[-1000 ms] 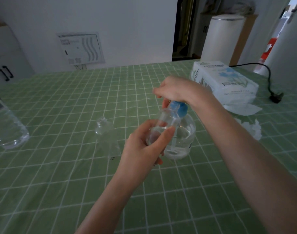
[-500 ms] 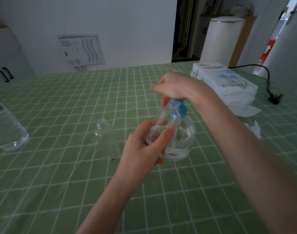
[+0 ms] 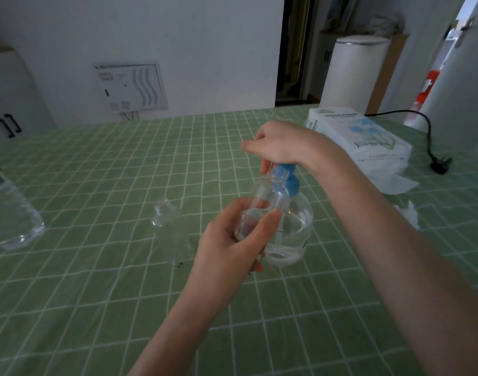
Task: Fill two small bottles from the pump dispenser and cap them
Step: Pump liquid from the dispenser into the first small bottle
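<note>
My left hand (image 3: 233, 241) grips a small clear bottle (image 3: 260, 206), tilted, with its open neck held up against the blue pump head (image 3: 286, 177) of the pump dispenser (image 3: 292, 234). A little clear liquid sits in the small bottle. The dispenser is a round clear bottle partly filled with clear liquid, standing on the green checked tablecloth (image 3: 123, 308). My right hand (image 3: 277, 145) rests on top of the pump head, its fingers curled down over it. A second small clear bottle (image 3: 172, 229) stands uncapped to the left, apart from both hands. No caps are visible.
A large clear water bottle (image 3: 7, 213) lies at the left edge. A white tissue pack (image 3: 360, 137) with loose tissues sits at the back right, beside a black power cord and plug (image 3: 438, 164). A white bin (image 3: 354, 71) stands beyond the table.
My right hand has risen slightly with the pump head, showing more of the blue pump neck. My left hand keeps the small bottle at the nozzle.
</note>
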The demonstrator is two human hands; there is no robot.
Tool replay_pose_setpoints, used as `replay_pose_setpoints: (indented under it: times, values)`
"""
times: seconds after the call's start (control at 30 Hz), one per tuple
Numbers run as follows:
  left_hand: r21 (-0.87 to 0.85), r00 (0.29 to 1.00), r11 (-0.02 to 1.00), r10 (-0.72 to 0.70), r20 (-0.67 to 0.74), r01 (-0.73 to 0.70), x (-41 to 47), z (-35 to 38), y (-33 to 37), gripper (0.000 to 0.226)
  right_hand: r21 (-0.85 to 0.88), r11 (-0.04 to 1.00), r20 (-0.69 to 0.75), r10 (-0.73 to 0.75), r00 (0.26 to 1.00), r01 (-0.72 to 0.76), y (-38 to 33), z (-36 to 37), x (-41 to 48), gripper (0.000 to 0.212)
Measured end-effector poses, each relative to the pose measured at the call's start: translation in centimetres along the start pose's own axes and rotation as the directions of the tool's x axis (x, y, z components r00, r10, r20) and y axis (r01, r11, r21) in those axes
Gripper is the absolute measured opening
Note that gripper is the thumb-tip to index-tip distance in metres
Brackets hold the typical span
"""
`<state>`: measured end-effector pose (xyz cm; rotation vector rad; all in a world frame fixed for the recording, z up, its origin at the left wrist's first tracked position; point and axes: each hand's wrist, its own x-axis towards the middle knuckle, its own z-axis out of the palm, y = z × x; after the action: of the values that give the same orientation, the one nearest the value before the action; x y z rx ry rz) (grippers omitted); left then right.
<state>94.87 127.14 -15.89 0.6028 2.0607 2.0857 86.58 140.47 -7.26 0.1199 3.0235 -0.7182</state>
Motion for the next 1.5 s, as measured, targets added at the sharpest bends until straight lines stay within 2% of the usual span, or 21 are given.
replay_pose_setpoints:
  times: [0.17,0.4,0.77,1.17,1.33,1.5]
  values:
    - [0.005,1.000,1.000,-0.003,-0.008,0.003,0.0,0.0,-0.1,0.016,0.000,1.000,0.036,-0.004,0.999,0.004,-0.1,0.3,0.1,0.050]
    - [0.029,1.000,0.999,-0.017,-0.025,0.017,-0.2,0.0,-0.4,0.033,0.001,0.999,0.071,0.039,0.997,-0.039,0.4,1.1,0.2,0.052]
    - [-0.008,1.000,1.000,0.005,-0.010,-0.005,0.1,0.0,-0.1,0.034,0.024,1.000,-0.005,-0.001,1.000,0.001,0.0,0.2,0.0,0.039]
    - [0.005,0.999,1.000,-0.018,-0.034,0.018,0.0,-0.1,-0.6,0.017,0.004,1.000,0.056,0.029,0.998,-0.029,0.4,1.0,0.3,0.057]
    - [-0.005,0.999,1.000,0.000,-0.044,0.000,-0.1,0.1,-0.7,0.024,-0.014,1.000,0.038,0.022,0.999,-0.021,0.3,0.9,0.0,0.058]
    - [-0.026,0.999,1.000,0.010,-0.048,-0.011,0.1,0.2,-0.5,0.020,-0.025,1.000,-0.010,0.007,1.000,-0.007,-0.3,-0.1,-0.2,0.053]
